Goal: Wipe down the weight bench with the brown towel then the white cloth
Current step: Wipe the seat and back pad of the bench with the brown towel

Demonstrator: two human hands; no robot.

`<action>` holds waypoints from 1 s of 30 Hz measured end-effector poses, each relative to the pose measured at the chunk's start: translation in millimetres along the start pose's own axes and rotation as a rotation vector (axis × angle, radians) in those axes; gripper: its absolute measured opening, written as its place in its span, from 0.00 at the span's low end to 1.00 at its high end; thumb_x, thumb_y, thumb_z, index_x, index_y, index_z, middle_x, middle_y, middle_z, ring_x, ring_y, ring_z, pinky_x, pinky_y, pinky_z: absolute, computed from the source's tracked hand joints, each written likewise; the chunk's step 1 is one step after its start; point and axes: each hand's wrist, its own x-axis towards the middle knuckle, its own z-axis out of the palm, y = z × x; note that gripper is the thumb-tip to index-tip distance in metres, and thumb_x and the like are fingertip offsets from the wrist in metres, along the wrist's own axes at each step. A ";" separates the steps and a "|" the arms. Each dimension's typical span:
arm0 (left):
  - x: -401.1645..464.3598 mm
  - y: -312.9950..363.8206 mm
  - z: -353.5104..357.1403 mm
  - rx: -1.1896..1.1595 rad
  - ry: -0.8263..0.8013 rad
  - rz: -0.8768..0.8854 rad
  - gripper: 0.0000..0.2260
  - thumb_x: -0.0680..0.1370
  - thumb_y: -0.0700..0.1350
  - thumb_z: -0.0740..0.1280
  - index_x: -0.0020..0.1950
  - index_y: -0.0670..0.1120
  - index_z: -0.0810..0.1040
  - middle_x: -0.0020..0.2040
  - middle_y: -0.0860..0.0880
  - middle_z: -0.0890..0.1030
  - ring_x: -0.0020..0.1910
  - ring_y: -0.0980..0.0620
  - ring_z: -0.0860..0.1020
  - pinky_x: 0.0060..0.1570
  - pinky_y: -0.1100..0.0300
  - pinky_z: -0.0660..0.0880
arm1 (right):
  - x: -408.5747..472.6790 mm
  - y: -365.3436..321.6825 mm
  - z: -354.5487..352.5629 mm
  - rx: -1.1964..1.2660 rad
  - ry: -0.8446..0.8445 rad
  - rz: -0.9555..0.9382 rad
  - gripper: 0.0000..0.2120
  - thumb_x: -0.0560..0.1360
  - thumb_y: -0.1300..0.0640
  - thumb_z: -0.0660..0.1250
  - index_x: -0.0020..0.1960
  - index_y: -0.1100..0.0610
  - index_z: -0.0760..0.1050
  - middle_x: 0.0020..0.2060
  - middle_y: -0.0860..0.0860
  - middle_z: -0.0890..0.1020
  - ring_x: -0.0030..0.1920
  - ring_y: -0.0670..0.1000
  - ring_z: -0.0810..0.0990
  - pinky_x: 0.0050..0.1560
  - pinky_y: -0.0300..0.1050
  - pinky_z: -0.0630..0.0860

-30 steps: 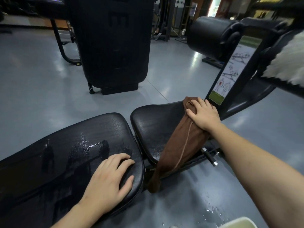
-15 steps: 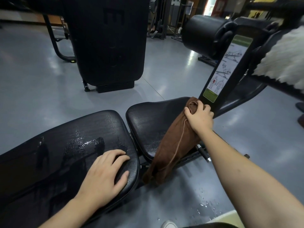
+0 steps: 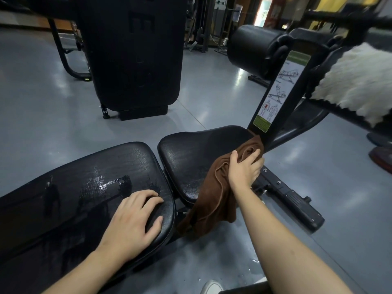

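Observation:
The black weight bench has a long back pad [image 3: 70,200], wet and streaked, and a smaller seat pad [image 3: 191,151] beyond it. The brown towel [image 3: 214,198] drapes over the seat pad's near right edge and hangs toward the floor. My right hand [image 3: 244,170] grips the towel's bunched top at the seat's right corner. My left hand [image 3: 133,219] rests flat on the back pad's end, fingers spread over its edge. The fluffy white cloth [image 3: 356,88] lies over a black bar at the upper right.
An upright post with an exercise label [image 3: 280,90] rises behind the seat, with a black roller pad [image 3: 252,52] above it. A large black machine [image 3: 131,56] stands on the grey floor ahead. Water drops spot the floor [image 3: 254,262] near my right arm.
My right hand has slid the towel from the seat's far right corner back along the right edge toward me, bunching it. My left hand has stayed on the back pad.

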 end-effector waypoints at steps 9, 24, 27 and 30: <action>0.5 -2.1 0.9 0.001 -0.001 0.003 0.17 0.76 0.55 0.64 0.62 0.51 0.77 0.61 0.55 0.73 0.62 0.53 0.72 0.62 0.63 0.63 | -8.8 39.4 -15.1 -0.127 -0.137 -0.426 0.37 0.83 0.41 0.53 0.82 0.57 0.41 0.81 0.54 0.37 0.80 0.52 0.35 0.80 0.53 0.39; 1.1 -1.5 2.4 0.011 -0.014 -0.002 0.17 0.77 0.56 0.62 0.63 0.52 0.76 0.62 0.55 0.73 0.64 0.52 0.71 0.63 0.61 0.63 | -7.2 59.2 -63.9 -0.573 -0.547 -1.114 0.60 0.69 0.26 0.67 0.82 0.60 0.39 0.81 0.51 0.34 0.80 0.51 0.33 0.80 0.52 0.41; 1.0 -1.0 2.1 0.009 -0.015 -0.007 0.17 0.77 0.56 0.62 0.63 0.52 0.76 0.62 0.55 0.73 0.63 0.52 0.71 0.62 0.61 0.63 | -3.9 48.6 -62.6 -0.611 -0.566 -1.234 0.61 0.68 0.28 0.70 0.82 0.61 0.43 0.82 0.53 0.38 0.81 0.53 0.36 0.80 0.51 0.41; 1.0 -1.3 1.8 0.007 -0.020 -0.006 0.17 0.77 0.56 0.62 0.63 0.52 0.76 0.62 0.55 0.73 0.64 0.53 0.71 0.62 0.61 0.63 | -8.1 33.6 -54.4 -0.613 -0.597 -1.358 0.58 0.68 0.29 0.71 0.82 0.61 0.48 0.82 0.54 0.46 0.81 0.53 0.40 0.80 0.54 0.45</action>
